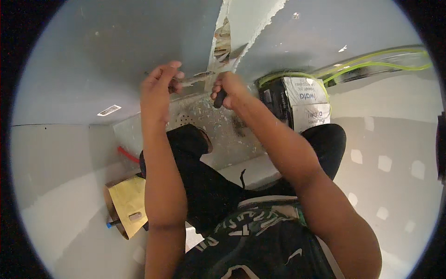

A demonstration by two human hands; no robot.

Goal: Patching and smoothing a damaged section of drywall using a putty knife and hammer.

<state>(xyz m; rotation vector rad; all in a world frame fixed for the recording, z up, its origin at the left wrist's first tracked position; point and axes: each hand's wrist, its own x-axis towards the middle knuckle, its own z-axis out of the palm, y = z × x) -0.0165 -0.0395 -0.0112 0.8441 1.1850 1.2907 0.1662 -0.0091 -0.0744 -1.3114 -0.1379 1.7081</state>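
A grey wall with torn drywall rises in front of me, its pale ragged edges framing a narrow opening with rough material inside. Low on that wall, my left hand is closed, its curled fingers at one end of a thin ragged strip of drywall. My right hand grips a black tool handle near the strip's other end, just under the opening. Its fist and the wall hide the working end of the tool, so its kind does not show.
A black and white box stands at the right, with a yellow-green hose running along the wall. Debris dots the floor between my black-clad legs. A yellow pouch and a red strip are at the left.
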